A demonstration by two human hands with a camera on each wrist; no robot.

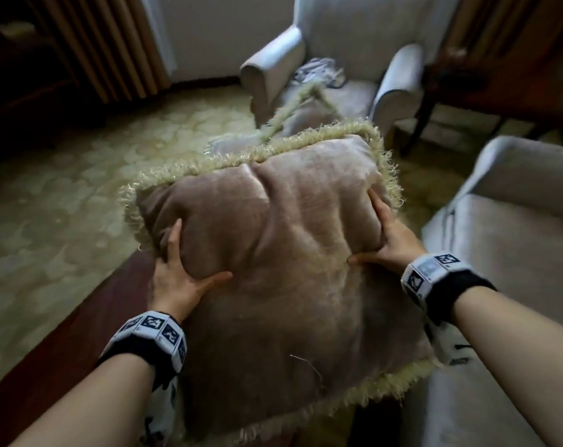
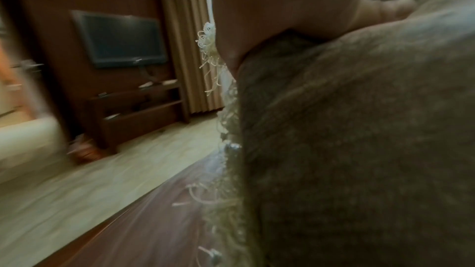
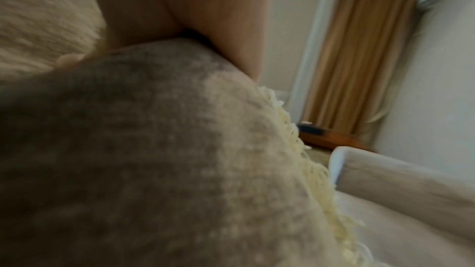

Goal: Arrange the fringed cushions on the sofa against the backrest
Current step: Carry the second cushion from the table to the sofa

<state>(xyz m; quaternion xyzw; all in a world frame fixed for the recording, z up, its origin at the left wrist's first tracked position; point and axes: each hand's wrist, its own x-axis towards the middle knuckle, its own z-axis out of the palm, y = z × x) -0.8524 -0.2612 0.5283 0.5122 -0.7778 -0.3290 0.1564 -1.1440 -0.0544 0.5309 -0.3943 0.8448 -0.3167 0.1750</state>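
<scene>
Between the two hands, in the air above the floor, is a brown fringed cushion (image 1: 273, 246). Its face is turned up toward the person and its long axis runs away from the body, toward the armchair (image 1: 335, 69). The left hand (image 1: 180, 272) has its grip closed on the left side, thumb on top. The right hand (image 1: 389, 237) grips the right side in the same way. A second cushion (image 1: 306, 114) leans on the armchair seat. The pale sofa (image 1: 506, 240) is just to the right.

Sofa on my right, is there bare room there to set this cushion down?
Yes. The sofa seat beside the right hand shows bare. The armchair ahead is crowded: a second cushion leans on its front, cloth on its seat. Both hands, left hand included, grip the cushion.
</scene>
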